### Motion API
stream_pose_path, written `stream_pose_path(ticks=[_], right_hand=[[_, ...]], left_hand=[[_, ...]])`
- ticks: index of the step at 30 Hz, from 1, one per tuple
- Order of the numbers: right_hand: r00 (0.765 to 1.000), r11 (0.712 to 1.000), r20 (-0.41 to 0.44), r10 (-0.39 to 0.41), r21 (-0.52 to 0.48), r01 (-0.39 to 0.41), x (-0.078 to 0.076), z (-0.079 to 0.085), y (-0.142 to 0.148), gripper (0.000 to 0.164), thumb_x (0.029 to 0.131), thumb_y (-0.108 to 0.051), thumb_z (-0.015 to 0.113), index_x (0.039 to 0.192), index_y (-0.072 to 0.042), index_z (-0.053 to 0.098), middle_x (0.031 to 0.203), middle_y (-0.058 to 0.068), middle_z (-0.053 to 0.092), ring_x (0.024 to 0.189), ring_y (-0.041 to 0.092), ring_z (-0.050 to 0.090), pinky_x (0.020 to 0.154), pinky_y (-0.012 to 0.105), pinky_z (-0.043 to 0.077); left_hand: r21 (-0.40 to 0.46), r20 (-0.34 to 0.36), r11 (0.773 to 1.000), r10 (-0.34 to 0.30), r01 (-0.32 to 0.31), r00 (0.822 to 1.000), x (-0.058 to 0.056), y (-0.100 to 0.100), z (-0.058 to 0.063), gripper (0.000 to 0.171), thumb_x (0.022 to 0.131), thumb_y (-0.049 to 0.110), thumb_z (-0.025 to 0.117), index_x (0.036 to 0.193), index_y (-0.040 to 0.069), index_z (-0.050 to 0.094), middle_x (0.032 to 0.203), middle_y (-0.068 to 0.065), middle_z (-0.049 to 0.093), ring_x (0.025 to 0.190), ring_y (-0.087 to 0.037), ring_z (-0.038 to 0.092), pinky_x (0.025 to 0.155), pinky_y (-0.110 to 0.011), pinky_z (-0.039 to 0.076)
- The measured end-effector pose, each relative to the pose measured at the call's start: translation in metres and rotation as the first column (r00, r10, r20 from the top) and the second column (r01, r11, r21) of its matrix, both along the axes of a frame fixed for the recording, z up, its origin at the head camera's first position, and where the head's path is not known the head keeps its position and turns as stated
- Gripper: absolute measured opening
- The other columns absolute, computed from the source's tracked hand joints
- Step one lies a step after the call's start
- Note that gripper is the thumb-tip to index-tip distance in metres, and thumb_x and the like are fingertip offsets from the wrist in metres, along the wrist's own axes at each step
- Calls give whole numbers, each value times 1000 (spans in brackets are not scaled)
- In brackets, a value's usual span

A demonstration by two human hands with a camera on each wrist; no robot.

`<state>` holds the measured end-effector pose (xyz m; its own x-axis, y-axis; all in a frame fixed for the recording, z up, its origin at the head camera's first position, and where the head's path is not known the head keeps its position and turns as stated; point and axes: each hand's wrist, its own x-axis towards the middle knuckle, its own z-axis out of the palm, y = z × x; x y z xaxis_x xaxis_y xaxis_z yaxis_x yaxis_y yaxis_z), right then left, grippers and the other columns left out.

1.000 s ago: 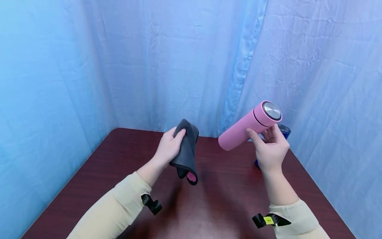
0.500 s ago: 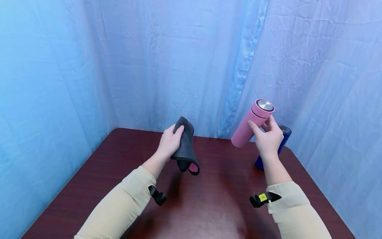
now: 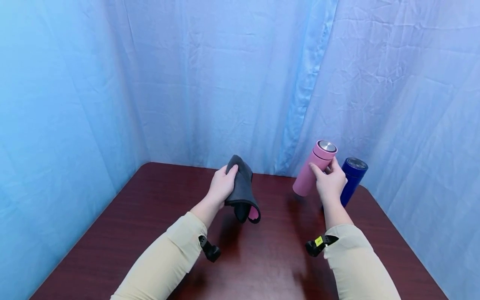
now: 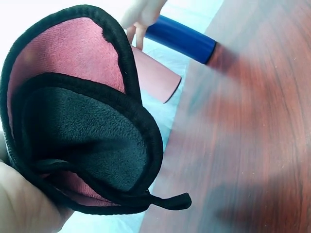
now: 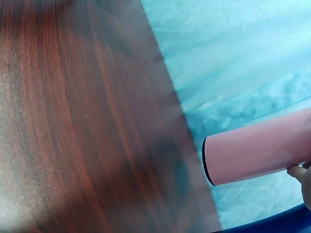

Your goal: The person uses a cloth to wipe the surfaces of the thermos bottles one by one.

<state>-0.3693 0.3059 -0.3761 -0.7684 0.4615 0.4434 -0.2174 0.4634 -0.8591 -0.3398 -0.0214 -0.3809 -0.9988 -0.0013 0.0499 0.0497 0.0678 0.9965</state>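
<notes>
My left hand [image 3: 222, 186] grips a folded cloth [image 3: 241, 185], dark grey outside with a pink inner side and black edging. In the left wrist view the rolled folds of the cloth [image 4: 87, 131] face the camera, with a small black loop hanging from the edge. My right hand [image 3: 331, 182] holds a pink thermos [image 3: 312, 173] near its top, thumb on one side and fingers on the other. The thermos leans slightly, its silver-topped lid up, and its base hangs over the far right of the table. In the right wrist view the lower part of the pink thermos [image 5: 257, 150] shows.
A blue thermos [image 3: 353, 180] stands just right of my right hand, which partly hides it. The dark red wooden table [image 3: 270, 250] spreads below both hands. Light blue curtains [image 3: 225, 83] hang behind the table and along its sides.
The pink thermos has swung from strongly tilted to nearly upright, then lowered toward the table. The left hand with the cloth has shifted slightly right. More of the blue thermos now shows.
</notes>
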Motion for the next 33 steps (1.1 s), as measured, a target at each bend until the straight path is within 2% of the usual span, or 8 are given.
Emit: stream_pose_path(ticks=[6,14,21,25,29,33], right_hand=[[999,998,33,-31,63,29,-5,-15,1,74,90,-33,81,154,-18,48,135,15,63,121,25,64,99,42,52],[994,993,92,-66,103,56,-9,-22,1,75,90,-34,80,156,-21,45,137,11,63,120,26,64,99,44,51],[986,990,149,-70,128,51,-11,-26,2,75,91,-37,78,157,-25,43,141,9,61,123,28,62,99,49,51],[986,991,156,-60,127,41,-12,-25,4,74,91,-36,78,156,-23,44,142,11,60,124,29,61,99,49,51],[984,990,172,-46,136,22,-12,-21,6,76,92,-35,78,157,-18,42,143,15,58,127,32,59,101,51,49],[980,991,197,-22,132,-4,-8,-11,5,91,91,-39,77,163,-17,25,154,15,47,139,31,47,110,50,42]], left_hand=[[21,22,1000,10,-11,1000,-3,1,-7,48,106,46,51,139,13,62,133,-10,62,118,-28,60,103,-47,46],[29,70,1000,-8,6,998,-4,4,-11,48,105,48,51,137,15,64,132,-9,63,117,-27,60,103,-48,46],[6,72,999,-42,42,996,-2,9,-14,50,105,49,51,137,14,65,130,-9,65,114,-26,62,101,-47,48],[-56,48,997,-56,59,997,-2,12,-11,49,105,50,51,137,15,64,131,-8,64,112,-25,63,99,-46,50],[-151,-21,987,-54,50,998,-2,12,-3,45,104,51,51,126,16,69,120,-7,68,102,-24,64,91,-45,52],[-229,-102,973,-59,34,993,-1,9,7,42,104,50,51,116,16,71,110,-6,68,93,-23,64,85,-44,52]])
